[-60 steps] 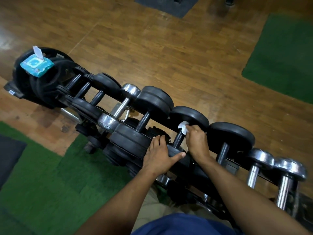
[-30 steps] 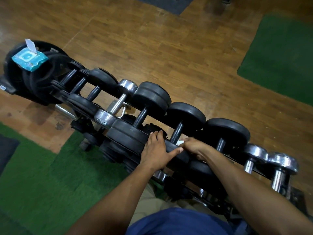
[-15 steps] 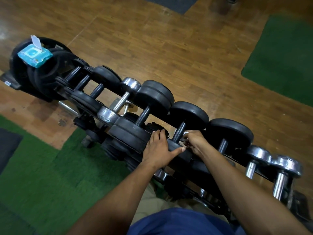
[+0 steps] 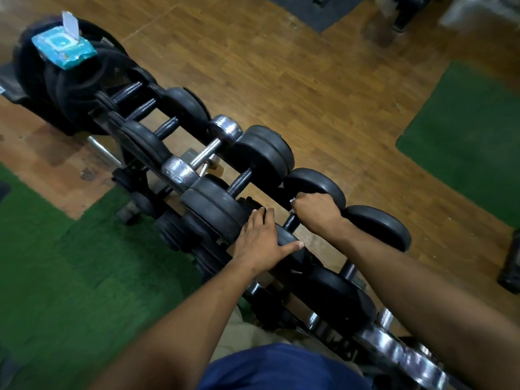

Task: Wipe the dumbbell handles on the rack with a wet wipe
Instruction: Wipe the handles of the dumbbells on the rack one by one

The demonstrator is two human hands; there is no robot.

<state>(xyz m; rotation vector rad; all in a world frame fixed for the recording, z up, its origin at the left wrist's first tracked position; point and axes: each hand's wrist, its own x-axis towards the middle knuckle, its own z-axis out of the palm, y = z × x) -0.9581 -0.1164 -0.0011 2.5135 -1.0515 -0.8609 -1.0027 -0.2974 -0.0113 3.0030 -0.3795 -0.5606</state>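
Right hand (image 4: pixel 316 212) grip closed round the black dumbbell handle (image 4: pixel 291 220) mid-rack, a sliver of wet wipe (image 4: pixel 292 200) showing at the knuckles. Left hand (image 4: pixel 261 237) lies flat on the near weight head, fingers straight, bracing. Judging progress: one handle in work; can't tell which others are finished. Wipe pack (image 4: pixel 63 50) sits open on the plates at the far end.

Two hands (image 4: pixel 260 237), one wipe pack (image 4: pixel 64 48), two green mats (image 4: pixel 467 142).

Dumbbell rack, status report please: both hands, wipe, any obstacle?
Right hand grips black dumbbell handle, wet wipe barely showing under fingers. Left hand rests flat on near weight head. Nothing blocking the handle.
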